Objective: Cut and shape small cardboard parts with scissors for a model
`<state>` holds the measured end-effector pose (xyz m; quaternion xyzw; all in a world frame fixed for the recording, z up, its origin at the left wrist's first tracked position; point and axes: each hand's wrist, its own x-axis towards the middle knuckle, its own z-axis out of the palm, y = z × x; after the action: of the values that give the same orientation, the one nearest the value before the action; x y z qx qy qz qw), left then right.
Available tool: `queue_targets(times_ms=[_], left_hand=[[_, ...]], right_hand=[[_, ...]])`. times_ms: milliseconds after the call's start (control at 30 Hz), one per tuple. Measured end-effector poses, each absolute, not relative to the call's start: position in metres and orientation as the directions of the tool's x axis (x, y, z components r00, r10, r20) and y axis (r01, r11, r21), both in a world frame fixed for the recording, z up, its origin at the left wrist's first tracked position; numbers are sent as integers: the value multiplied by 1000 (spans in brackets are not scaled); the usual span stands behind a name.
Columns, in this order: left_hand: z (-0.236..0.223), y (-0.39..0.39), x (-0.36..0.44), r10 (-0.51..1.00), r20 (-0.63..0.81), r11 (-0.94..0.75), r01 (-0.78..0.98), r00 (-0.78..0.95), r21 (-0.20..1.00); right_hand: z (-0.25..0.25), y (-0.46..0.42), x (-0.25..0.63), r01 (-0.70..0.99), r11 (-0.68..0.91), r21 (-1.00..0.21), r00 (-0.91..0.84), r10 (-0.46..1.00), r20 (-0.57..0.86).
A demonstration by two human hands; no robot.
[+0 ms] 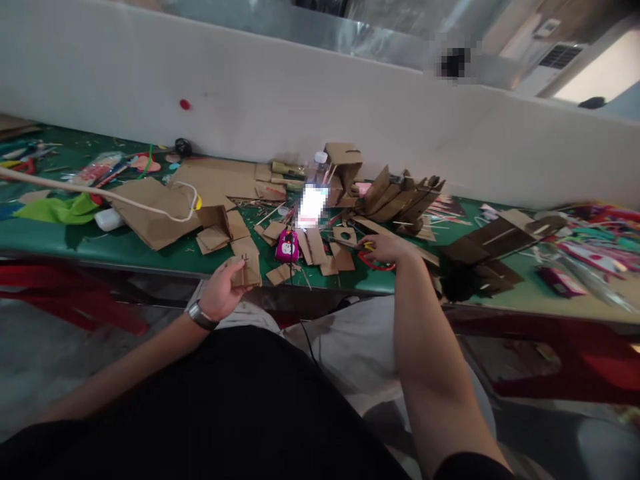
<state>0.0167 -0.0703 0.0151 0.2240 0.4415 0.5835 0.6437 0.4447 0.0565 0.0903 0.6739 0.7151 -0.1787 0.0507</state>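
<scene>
My left hand point(223, 290), with a watch on the wrist, is closed round a small brown cardboard piece point(246, 268) held at the front edge of the green table point(75, 237). My right hand point(387, 248) reaches onto the table with its fingers curled over red-handled scissors point(376, 260); a bit of yellow shows by the fingertips. Several cut cardboard pieces point(320, 250) lie between the two hands. A pink gadget point(287, 245) with a black cable stands just beyond the left hand.
A big sheet of brown cardboard point(150, 210) and a white cord point(60, 187) lie to the left, with green paper point(60, 208). A folded cardboard model point(400, 193) stands behind my right hand. Dark cardboard shapes point(480, 257) lie right. A white wall point(300, 93) backs the table.
</scene>
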Motion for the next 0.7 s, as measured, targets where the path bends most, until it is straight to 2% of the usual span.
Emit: queue_targets(times_ms=[133,267,333,367,433,500,567,600,700], left_hand=[[26,-78,21,944,-330,278,-616,30,737],[32,-83,22,954,-300,245,-590,5,769],[31,-85,24,957,-289,225,-557,-28,800],[30,-85,26,957,-287,222,-539,-38,812],[26,-85,31,956,-288,225,-505,-48,833],[22,-85,36,961,-274,223,-472,-39,853],[18,-84,39,976,-214,181,-419,-35,890],[16,-83,39,984,-171,144,-370,-43,918],[14,-82,37,995,-53,37,-171,-90,985]], right_hand=[[81,66,432,993,-64,-98,32,954,-299],[89,65,417,987,-154,-44,146,978,-151],[92,55,397,986,-147,-80,146,989,-27],[92,47,382,979,-59,-197,81,991,105],[87,26,343,854,325,-406,-210,930,302],[76,-1,299,584,674,-453,-525,739,422],[61,-26,259,398,813,-424,-691,570,444],[54,-36,243,370,840,-397,-734,526,429],[38,-52,218,401,843,-358,-752,526,397]])
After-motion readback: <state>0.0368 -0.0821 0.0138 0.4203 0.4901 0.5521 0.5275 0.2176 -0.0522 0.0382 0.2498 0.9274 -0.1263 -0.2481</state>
